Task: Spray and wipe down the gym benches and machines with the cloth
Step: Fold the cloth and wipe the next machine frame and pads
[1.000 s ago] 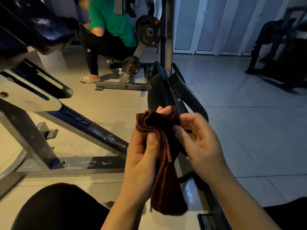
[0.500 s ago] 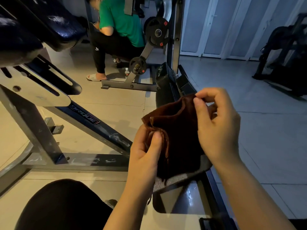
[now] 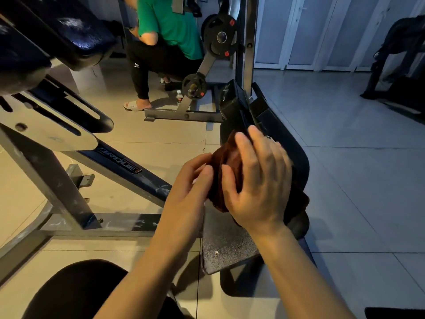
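Spanning pale floor tiles [image 3: 345, 157], dim benches [image 3: 69, 42], closed doors [image 3: 303, 31].

Brown cloth [image 3: 226, 166] between both hands [image 3: 230, 187]

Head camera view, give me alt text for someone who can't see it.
Two hands, left and right, bunch a brown cloth above a dark gym machine. A bench frame stands at left; a person in a green shirt crouches behind.

A dark nameplate [image 3: 119, 162] on the slanted blue frame bar [image 3: 147, 180] of the bench at the left reads "DRQUE", the letters partly unclear. A small white logo [image 3: 137, 65] on the other person's trousers cannot be read.
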Available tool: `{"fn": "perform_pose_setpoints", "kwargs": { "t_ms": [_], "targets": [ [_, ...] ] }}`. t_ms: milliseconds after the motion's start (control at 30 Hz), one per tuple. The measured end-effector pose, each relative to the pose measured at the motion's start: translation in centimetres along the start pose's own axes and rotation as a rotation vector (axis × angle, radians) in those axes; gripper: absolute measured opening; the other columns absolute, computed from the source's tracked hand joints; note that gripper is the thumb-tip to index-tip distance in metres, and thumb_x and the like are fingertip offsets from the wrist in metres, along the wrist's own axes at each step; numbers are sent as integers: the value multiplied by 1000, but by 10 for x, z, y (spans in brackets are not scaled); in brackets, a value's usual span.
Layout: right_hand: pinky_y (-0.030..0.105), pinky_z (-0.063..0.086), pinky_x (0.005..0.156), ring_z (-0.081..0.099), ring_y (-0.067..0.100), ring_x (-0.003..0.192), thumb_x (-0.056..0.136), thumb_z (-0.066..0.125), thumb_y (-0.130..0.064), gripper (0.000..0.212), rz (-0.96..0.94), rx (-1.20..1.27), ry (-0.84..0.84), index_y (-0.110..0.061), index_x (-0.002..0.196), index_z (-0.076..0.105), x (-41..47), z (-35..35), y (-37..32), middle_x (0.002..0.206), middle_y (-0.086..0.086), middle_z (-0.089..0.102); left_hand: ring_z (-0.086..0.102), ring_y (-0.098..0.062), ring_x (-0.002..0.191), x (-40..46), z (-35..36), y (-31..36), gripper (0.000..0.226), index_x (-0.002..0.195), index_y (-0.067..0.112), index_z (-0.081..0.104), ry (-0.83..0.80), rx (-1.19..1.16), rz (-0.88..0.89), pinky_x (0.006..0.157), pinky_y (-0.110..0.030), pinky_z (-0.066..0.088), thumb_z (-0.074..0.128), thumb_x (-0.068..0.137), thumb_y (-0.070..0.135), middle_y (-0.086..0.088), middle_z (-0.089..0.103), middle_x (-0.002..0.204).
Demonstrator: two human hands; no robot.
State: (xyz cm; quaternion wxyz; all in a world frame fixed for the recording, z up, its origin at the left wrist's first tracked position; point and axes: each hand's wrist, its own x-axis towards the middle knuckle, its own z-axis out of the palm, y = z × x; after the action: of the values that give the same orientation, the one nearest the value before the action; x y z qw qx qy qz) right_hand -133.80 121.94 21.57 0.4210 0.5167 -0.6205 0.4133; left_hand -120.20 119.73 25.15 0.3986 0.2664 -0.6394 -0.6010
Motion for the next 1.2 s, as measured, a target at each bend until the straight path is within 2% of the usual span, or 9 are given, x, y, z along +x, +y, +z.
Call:
{"fn": "perform_pose_setpoints", "kwargs": {
  "t_ms": [100,267,400,500,600,767,900,967,1200],
  "targets": [
    [46,29,114,45,28,129,99,39,-45,53,70,4,15,-10,139,35,-28,-4,14,140,11,42,54,20,98,18,-5,2,35,113,50,50,-119,150,26,77,-3,46,40,81,58,26,58,113],
    [54,34,108,41,33,129,100,28,-52,60,95,-56,-23,-11,143,22,-77,-5,50,141,16,37,55,6,116,28,-5,-17,32,116,49,53,-110,108,54,105,-28,43,36,92,62,30,60,120],
    [58,35,105,39,33,131,102,25,-48,60,202,-23,34,-1,140,28,-72,-4,38,141,16,37,47,10,123,24,-11,-23,36,122,52,48,-156,152,143,104,-25,36,31,93,62,33,58,124],
    [47,36,110,44,27,129,103,28,-44,54,107,1,73,-2,136,36,-29,7,8,137,12,45,54,5,120,41,-16,-32,27,114,49,56,-164,27,32,94,-20,44,35,99,54,26,64,119],
    [43,40,107,50,25,124,103,37,-40,49,95,-33,103,-5,136,41,0,13,-7,129,13,59,58,-12,122,48,-18,-41,24,114,44,64,-223,0,-87,89,-26,51,43,102,40,20,67,115],
    [46,34,112,46,27,128,102,31,-46,54,-23,4,23,-6,138,36,-15,4,11,136,11,46,57,2,114,23,-16,-31,37,121,41,56,-207,34,80,97,-29,50,36,92,51,23,62,117],
    [57,43,100,45,32,125,101,28,-51,57,90,12,-46,-7,137,34,-54,-10,45,137,12,41,52,6,120,23,-16,-29,45,125,45,52,-230,63,58,100,-29,45,33,87,60,30,56,127],
    [57,47,93,47,33,123,102,32,-44,48,133,85,-28,-7,132,37,-59,-11,47,133,14,42,50,8,121,23,-15,-30,44,124,48,51,-228,85,63,101,-27,43,32,86,62,33,55,127],
    [50,51,93,50,32,120,100,44,-15,17,43,265,96,-7,115,43,-30,-4,26,121,13,45,51,7,120,22,-11,-32,45,121,46,54,-212,57,88,90,-12,46,30,86,61,34,55,125]
  ]
}}
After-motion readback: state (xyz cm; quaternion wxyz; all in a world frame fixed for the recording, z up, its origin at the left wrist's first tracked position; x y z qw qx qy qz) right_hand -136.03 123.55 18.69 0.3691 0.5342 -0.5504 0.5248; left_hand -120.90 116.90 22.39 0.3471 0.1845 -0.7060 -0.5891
